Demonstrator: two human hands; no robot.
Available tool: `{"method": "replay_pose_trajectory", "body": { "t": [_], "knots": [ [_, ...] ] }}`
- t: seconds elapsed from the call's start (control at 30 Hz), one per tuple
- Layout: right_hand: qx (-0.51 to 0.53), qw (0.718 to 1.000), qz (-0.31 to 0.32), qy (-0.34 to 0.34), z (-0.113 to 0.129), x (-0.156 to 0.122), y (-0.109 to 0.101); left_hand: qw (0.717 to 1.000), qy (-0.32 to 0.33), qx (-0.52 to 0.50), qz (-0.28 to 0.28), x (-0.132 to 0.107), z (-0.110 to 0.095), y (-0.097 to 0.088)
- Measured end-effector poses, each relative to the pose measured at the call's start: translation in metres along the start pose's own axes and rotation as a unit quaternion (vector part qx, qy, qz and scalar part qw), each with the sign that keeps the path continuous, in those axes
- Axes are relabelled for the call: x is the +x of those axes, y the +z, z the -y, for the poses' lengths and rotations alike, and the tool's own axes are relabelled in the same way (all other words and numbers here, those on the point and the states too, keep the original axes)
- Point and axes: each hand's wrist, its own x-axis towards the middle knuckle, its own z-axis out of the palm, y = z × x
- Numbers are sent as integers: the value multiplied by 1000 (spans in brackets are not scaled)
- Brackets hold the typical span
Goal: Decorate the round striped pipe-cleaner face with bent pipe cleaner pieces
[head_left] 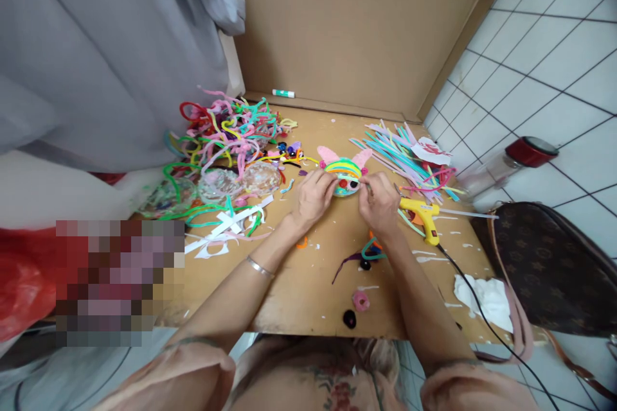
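Near desk edge: a pink coil [360,300] and a dark pom-pom [349,318] are lying on the desk [299,289], nearer than both hands.
Left hand: the left hand [313,196] is closing its fingers on the left flank of the pipe-cleaner figure [343,174], gripping it.
Right hand: the right hand [380,203] is pinching at the figure's right side beside the dark eye piece; whether it is holding a separate small part cannot be told.
Figure position: it is sitting at mid-desk, touching both hands on their far side, between the two sets of fingertips; neither hand is nearer.
Figure axis: its long axis is running left to right, pink ears pointing far, face turning toward the near edge.
Right of hands: a yellow glue gun [420,213] is lying just beside the right hand, its nozzle pointing left.
Far left: a tangle of pipe cleaners [226,131] is piling up.
Far right: straight stems [400,154] are fanning out.
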Motion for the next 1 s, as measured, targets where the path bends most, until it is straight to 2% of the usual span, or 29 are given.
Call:
{"method": "replay_pose_trajectory", "body": {
  "t": [0.13, 0.33, 0.47, 0.67, 0.9, 1.0],
  "knots": [
    [20, 1000, -13, 3, 8, 1, -3, 1000, -6, 18, 10, 1, -2, -2],
    [40, 999, -31, 17, 18, 3, -9, 1000, -3, 5, -9, 5, -4, -8],
    [38, 999, 6, 17, 31, 1, -12, 1000, -10, -18, -16, 5, -1, -11],
    [30, 997, 36, 63, 46, -3, -10, 998, -31, -31, -35, 6, 3, -16],
    [91, 990, 42, 102, 52, -1, -12, 999, -27, -16, -26, 6, 6, -16],
    [129, 980, 56, 138, 51, 1, -15, 999, -20, -21, -28, 4, 6, -13]
  ]
}}
